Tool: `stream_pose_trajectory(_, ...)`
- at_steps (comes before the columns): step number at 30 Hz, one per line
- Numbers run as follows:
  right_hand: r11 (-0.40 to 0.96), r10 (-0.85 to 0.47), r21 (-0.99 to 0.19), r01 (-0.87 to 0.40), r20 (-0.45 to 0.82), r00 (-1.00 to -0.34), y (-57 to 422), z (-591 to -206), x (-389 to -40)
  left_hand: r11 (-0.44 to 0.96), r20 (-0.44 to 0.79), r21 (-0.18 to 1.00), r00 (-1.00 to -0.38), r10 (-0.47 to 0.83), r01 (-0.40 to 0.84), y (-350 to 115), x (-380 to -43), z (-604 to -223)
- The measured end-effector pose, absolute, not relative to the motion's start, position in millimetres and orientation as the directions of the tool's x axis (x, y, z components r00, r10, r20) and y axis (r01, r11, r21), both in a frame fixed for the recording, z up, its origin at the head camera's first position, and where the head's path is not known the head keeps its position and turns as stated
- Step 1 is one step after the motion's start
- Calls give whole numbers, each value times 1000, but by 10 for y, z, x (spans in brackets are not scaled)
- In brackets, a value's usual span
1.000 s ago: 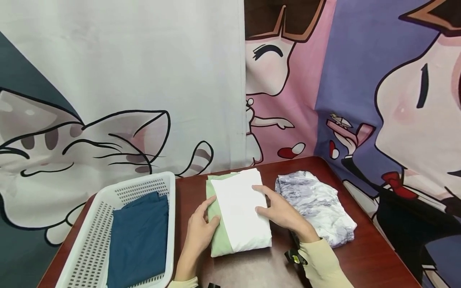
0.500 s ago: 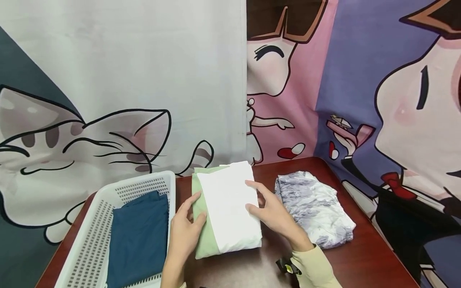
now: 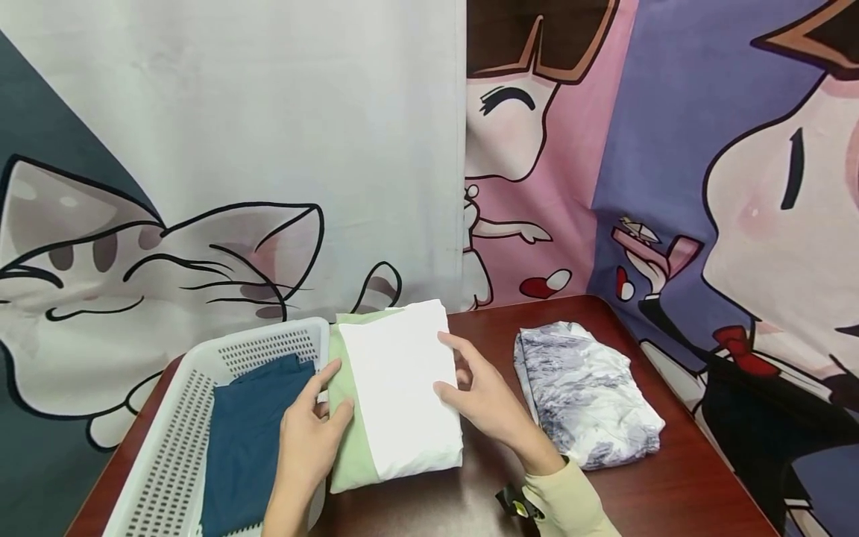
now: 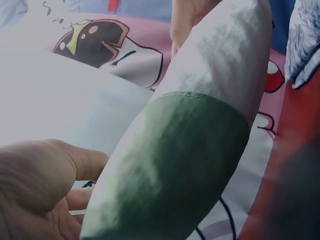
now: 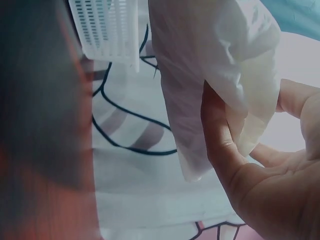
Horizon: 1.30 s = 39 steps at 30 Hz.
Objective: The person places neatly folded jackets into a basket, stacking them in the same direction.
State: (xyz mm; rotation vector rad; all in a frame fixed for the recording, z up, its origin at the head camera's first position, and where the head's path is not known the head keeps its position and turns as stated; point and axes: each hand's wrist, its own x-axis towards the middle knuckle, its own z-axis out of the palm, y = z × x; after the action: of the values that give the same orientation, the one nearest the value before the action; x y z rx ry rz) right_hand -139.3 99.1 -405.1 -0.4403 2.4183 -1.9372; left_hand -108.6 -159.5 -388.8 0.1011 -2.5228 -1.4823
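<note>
Both my hands hold a folded white-and-green garment (image 3: 403, 395) raised over the table in the head view. My left hand (image 3: 305, 432) grips its green left edge, thumb on top and other fingers partly hidden beneath. At the white right edge, my right hand (image 3: 486, 403) pinches the layers between thumb and fingers. The left wrist view shows the garment (image 4: 170, 145) edge-on, with a stitched seam between green and white. From the right wrist, the fingers of my right hand (image 5: 270, 185) reach around the loose white folds (image 5: 195, 65).
A white perforated basket (image 3: 184, 406) stands at the left, its right rim overlapped by the held garment. Inside lies a folded dark blue garment (image 3: 248, 440). A folded grey-and-white patterned garment (image 3: 584, 395) rests at the right on the red-brown table (image 3: 486, 328). Printed curtains hang behind.
Both hands have carried the white-and-green garment leftward, from mid-table to the basket's right rim. The blue and patterned garments have stayed where they were.
</note>
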Motion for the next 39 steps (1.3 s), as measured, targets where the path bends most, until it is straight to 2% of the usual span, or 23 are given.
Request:
stream_pose_trajectory(9,128,-310,-975,-182,135,-941,792,-3991,-1389,521,106,853,-974,-202,-15,-1833,-1048,-3750)
stream_pose_trajectory(17,59,-358,-984,-166,135,-924,494,-3932,-1386,549,140,834,-946,-293,-47,-2070,-1025,-3683)
stream_pose_trajectory(26,217,-385,-927,-306,206,-899,204,-3929,-1370,645,189,760,-920,-344,-85,-2387,-1008,-3708)
stream_pose_trajectory(33,262,-390,-881,-394,276,-878,-39,-3963,-1394,623,132,763,-901,-413,-174,-2572,-998,-3721)
stream_pose_trajectory(39,291,-416,-871,-396,257,-872,-196,-3979,-1422,602,112,771,-887,-448,-208,-2738,-1004,-3761)
